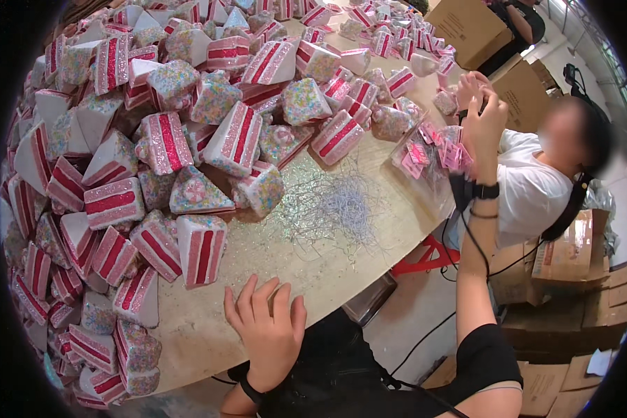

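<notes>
My left hand (268, 331) lies at the near edge of the table, fingers spread and holding nothing. Closest to it is a glittery toy cake slice (202, 249) with white, pink and red layers. My right hand (486, 122) is raised at the far right, beside a co-worker's hand (469, 89). Its fingers point up and apart, and no object shows clearly in them. Below it is a clear plastic bag (400, 164) with small pink tags (432, 153). Loose silvery threads (348, 209) lie tangled on the table between my hands.
A large heap of cake slices (111, 146) covers the table's left and far side. Smaller pink pieces (397, 38) lie farther back. A co-worker in a white shirt (522, 188) sits at right, near cardboard boxes (564, 258). A red stool (425, 256) stands beside the table.
</notes>
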The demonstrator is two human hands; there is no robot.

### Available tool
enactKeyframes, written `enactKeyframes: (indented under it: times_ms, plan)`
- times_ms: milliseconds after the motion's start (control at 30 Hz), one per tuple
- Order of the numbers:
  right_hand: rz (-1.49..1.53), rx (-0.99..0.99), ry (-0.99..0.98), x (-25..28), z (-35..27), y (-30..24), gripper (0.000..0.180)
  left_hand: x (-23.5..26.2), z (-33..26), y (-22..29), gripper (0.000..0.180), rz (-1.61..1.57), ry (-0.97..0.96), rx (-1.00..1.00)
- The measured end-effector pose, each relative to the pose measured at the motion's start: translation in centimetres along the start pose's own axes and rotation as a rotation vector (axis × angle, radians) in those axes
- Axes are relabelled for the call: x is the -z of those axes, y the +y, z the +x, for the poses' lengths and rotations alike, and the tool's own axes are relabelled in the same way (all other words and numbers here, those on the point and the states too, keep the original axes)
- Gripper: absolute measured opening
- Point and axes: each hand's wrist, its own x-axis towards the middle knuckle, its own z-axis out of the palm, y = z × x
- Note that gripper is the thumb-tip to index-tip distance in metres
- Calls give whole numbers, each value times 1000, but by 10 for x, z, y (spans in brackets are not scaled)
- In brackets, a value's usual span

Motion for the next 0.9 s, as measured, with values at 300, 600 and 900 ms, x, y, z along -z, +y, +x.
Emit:
enactKeyframes:
  times_ms: [300, 600, 900]
  plan:
    - [464, 76, -989, 38, -88, -21, 32, -1, 1, -1, 33, 38, -7, -80]
    - [576, 161, -934, 58, -88, -30, 38, -2, 0, 1, 35, 25, -24, -86]
    - [435, 155, -771, 54, -115, -69, 32, -3, 2, 1, 32, 91, -17, -111]
